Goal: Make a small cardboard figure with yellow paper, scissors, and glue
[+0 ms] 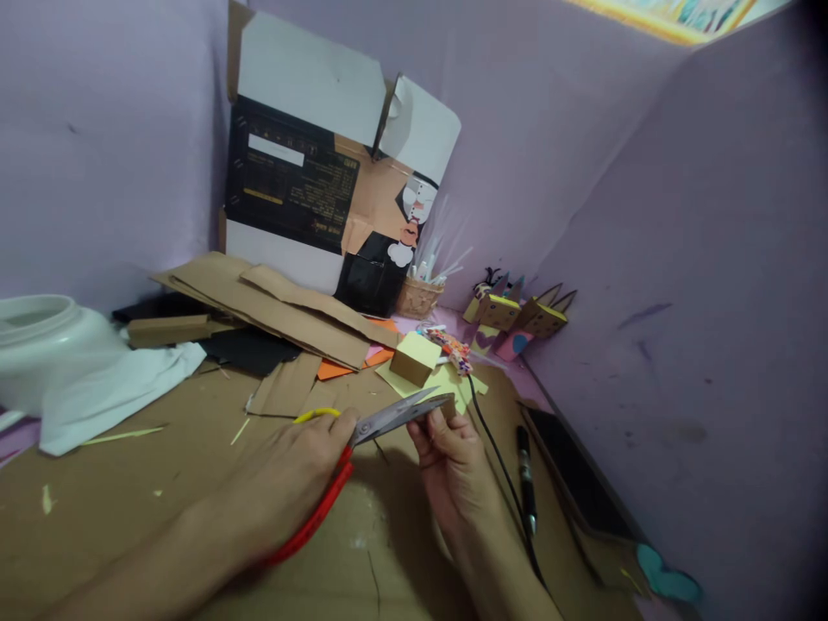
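My left hand (294,479) is closed round the red and yellow handles of a pair of scissors (394,416). The grey blades point right and are slightly parted. My right hand (453,461) is just to the right, with its fingers pinched on a small brown cardboard piece (446,405) that meets the blade tips. Both hands hover over a brown cardboard sheet (194,448) that covers the desk.
A black pen (525,474) and a black cable (495,448) lie right of my right hand, near a dark flat slab (575,474). Behind the hands are a small cardboard cube (414,358) on yellow paper, cardboard strips (272,306), a printed box (323,190), a white jar (45,345) and a small basket (419,296).
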Motion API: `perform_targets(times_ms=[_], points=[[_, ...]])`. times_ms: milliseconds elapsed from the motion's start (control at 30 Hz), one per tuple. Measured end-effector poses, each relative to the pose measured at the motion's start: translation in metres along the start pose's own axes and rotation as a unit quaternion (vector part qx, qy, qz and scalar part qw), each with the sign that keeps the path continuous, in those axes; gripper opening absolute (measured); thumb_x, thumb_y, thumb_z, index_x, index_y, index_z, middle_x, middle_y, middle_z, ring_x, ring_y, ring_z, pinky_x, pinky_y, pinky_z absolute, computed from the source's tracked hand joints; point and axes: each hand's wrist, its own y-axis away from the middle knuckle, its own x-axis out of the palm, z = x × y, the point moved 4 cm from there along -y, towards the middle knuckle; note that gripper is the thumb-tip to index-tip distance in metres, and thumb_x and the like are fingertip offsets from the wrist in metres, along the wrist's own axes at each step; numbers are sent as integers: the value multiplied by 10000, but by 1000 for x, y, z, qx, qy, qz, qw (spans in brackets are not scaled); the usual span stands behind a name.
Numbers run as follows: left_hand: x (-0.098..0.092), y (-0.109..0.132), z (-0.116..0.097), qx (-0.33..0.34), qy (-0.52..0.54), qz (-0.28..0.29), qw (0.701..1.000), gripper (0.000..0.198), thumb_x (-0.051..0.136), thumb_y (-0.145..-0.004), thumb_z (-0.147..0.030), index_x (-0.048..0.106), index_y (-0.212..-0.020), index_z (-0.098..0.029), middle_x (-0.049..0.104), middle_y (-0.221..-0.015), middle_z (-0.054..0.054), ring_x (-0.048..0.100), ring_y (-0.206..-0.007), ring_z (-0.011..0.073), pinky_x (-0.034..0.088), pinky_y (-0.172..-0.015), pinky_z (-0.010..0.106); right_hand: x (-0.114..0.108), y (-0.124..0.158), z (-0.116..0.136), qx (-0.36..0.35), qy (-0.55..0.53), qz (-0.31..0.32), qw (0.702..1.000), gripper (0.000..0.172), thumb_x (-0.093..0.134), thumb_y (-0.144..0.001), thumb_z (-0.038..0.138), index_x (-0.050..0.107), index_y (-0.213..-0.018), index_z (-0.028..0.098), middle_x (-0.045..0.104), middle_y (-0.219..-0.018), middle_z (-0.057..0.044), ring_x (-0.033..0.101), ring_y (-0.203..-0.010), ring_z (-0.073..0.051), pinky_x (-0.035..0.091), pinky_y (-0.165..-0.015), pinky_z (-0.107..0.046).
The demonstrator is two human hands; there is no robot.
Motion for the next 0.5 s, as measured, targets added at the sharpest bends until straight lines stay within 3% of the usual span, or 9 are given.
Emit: perform_targets(times_ms=[300, 500], points=[[-2, 0, -3, -1, 13, 18, 1000, 339, 300, -800, -86, 512, -1042, -193, 640, -862, 75, 610, -738, 179, 454, -656, 259, -1, 0, -1, 0, -9, -21, 1000, 301, 863, -369, 170, 662, -592, 168, 660, -602, 61, 613, -545, -60, 534, -539, -128], [-3, 1, -4, -6, 41, 22, 999, 341, 320, -745, -51, 524, -976, -199, 636, -734, 41, 568, -562, 156, 390, -505, 224, -3, -1, -2, -7, -3, -21, 1000, 289, 858, -392, 175, 653, -595, 170, 660, -615, 59, 611, -552, -60, 530, -543, -131]])
